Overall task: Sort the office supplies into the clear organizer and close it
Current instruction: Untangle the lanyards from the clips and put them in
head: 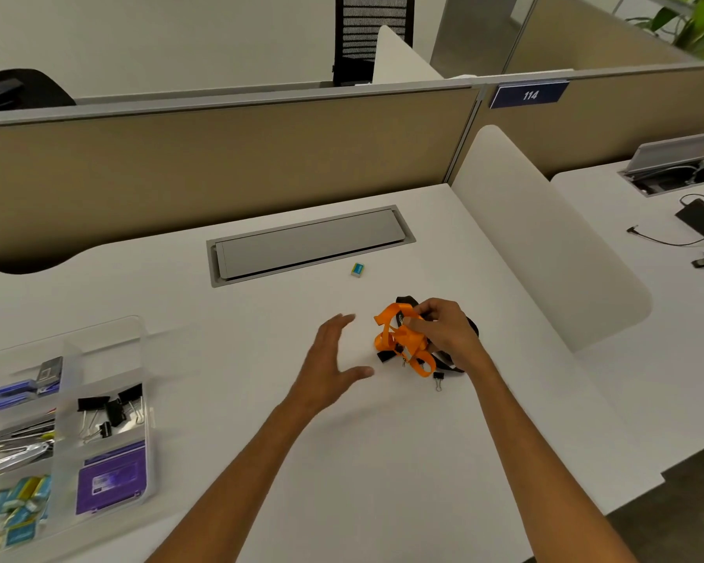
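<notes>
**Orange lanyard bunched in my right hand**

My right hand (444, 331) curls its fingers and thumb round a tangled orange lanyard (403, 339), which lies partly over a black strap (471, 326) on the white desk (261, 420). A small binder clip (438, 380) lies just beside the bundle. My left hand (330, 359) is spread, fingers straight and apart, near the lanyard; whether it touches the desk I cannot tell. A lone eraser (357, 270) sits further back. The clear organizer (102, 331) stands well apart at my left, holding binder clips (112, 408) and a purple pad (110, 479).
</notes>
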Action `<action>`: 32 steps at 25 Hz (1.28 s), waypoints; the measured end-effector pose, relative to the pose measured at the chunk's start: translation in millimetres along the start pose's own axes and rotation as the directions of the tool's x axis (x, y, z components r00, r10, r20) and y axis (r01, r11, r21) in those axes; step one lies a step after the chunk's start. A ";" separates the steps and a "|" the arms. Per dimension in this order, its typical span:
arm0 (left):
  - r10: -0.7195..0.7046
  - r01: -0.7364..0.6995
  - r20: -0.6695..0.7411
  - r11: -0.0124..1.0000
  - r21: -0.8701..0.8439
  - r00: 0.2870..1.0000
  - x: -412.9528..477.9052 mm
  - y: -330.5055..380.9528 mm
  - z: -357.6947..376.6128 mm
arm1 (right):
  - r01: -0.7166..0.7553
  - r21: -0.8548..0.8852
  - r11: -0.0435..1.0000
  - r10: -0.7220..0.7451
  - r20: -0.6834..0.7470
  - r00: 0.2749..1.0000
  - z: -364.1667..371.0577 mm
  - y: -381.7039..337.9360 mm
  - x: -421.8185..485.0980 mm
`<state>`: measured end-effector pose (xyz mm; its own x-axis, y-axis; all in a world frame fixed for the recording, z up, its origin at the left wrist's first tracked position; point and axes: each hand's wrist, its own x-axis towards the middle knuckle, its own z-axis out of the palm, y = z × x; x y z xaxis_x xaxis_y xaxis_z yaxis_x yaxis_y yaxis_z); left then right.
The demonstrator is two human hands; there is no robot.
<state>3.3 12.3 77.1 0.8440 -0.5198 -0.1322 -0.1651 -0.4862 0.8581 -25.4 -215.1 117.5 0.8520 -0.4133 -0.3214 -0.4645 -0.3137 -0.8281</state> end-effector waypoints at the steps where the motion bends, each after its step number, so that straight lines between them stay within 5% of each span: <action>1: 0.023 -0.018 0.052 0.996 -0.087 0.998 4.8 14.9 4.6 | 0.009 0.004 1.000 -0.009 -0.007 1.000 1.9 -2.7 -0.4; 5: 0.087 -0.050 0.170 0.976 -0.211 0.982 23.4 47.5 25.4 | 0.016 0.095 0.995 -0.021 0.052 0.998 7.8 -8.7 -2.0; 13: 0.035 0.001 0.119 0.956 -0.294 0.992 41.4 44.6 33.7 | -0.133 0.319 0.938 0.033 0.299 0.954 5.3 -28.2 -12.2; 20: -0.087 0.078 -0.002 0.901 -0.426 0.996 40.8 38.3 27.9 | -0.108 0.125 0.986 0.049 0.406 0.912 -2.1 -37.7 -12.3; 25: -0.040 0.041 0.012 0.876 -0.481 0.999 42.5 36.6 25.1 | -0.010 -0.013 1.000 0.015 0.459 0.888 -3.8 -44.6 -17.5; 28: -0.014 -0.006 -0.037 0.870 -0.494 0.999 45.2 40.2 25.9 | 0.132 -0.122 0.984 -0.072 0.402 0.913 -4.1 -50.4 -18.9; 32: 0.006 -0.061 -0.141 0.920 -0.386 0.990 53.9 56.7 26.6 | 0.307 -0.103 0.946 -0.290 0.148 0.945 -5.9 -56.9 -25.0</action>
<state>25.8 -62.0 105.5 0.9066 -0.4184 -0.0554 -0.0062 -0.1444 0.9895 -21.7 -192.0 175.4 0.9761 -0.1729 -0.1317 -0.2032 -0.5114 -0.8350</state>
